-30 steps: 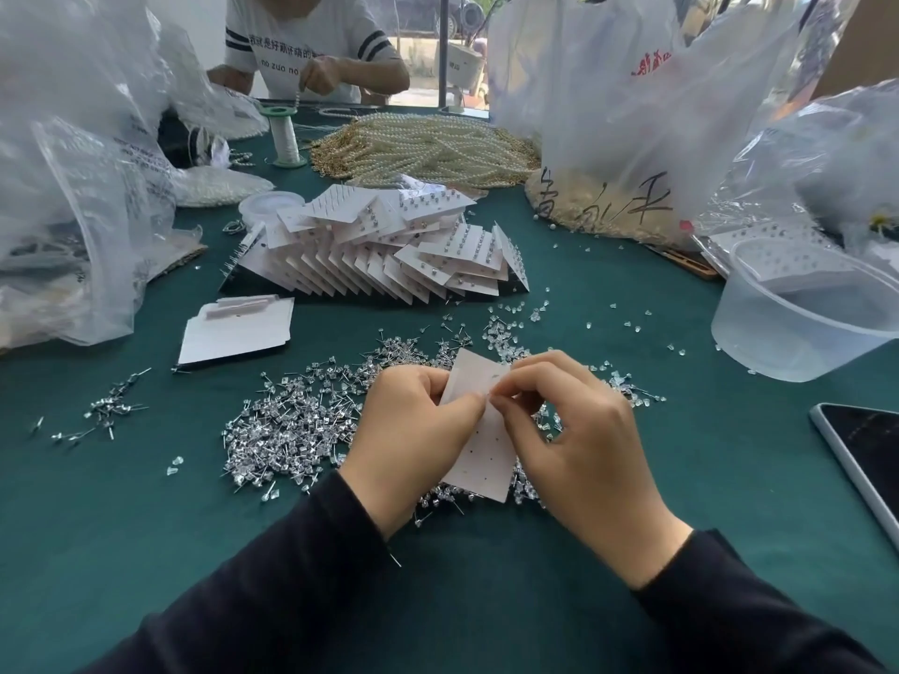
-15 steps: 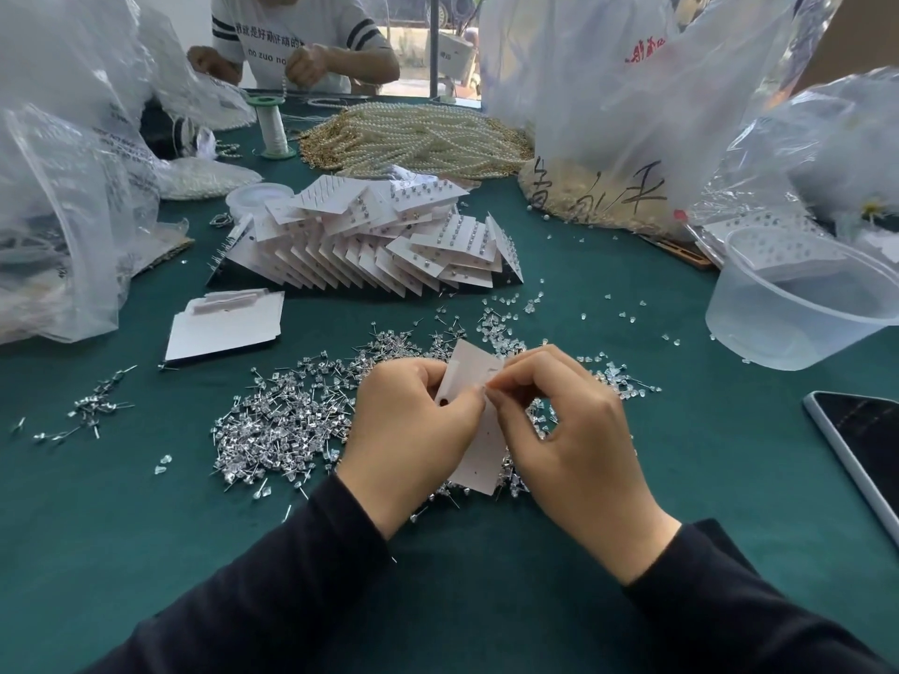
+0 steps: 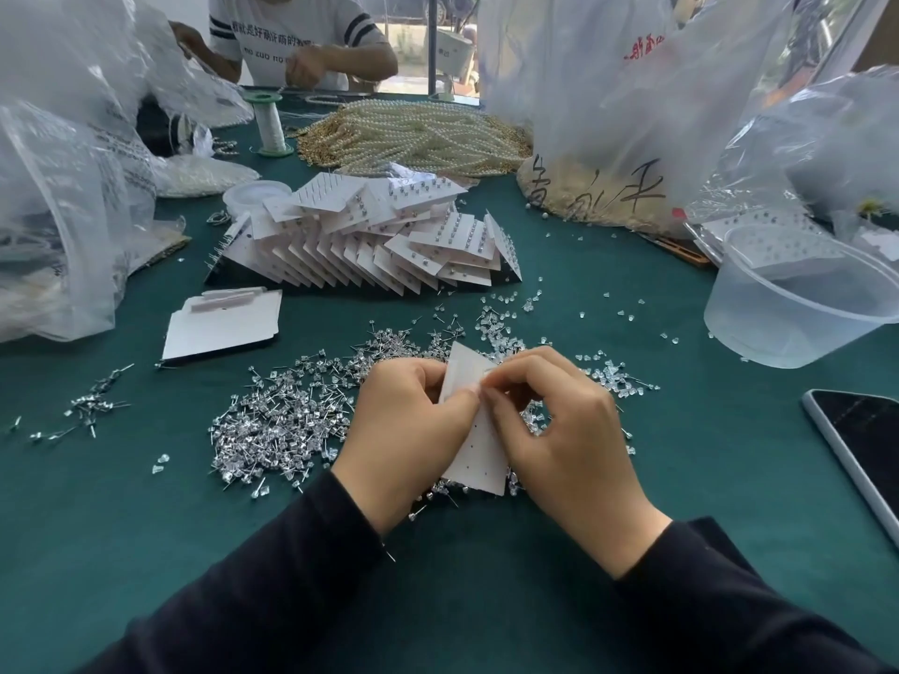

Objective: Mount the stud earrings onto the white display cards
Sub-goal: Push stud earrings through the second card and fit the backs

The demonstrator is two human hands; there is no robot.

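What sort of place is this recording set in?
Probably a small jewellery-assembly workshop: a heap of loose studs, a stack of filled cards and pearl strands on one green table.

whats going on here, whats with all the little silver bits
A person in dark sleeves is mounting stud earrings on cards. The left hand holds a white display card above the pile of loose studs on the green table. The right hand pinches at the card's upper part; any stud between its fingertips is too small to see. The holes lower on the card look empty. A fanned stack of filled cards lies beyond, and a second person works at the far side.
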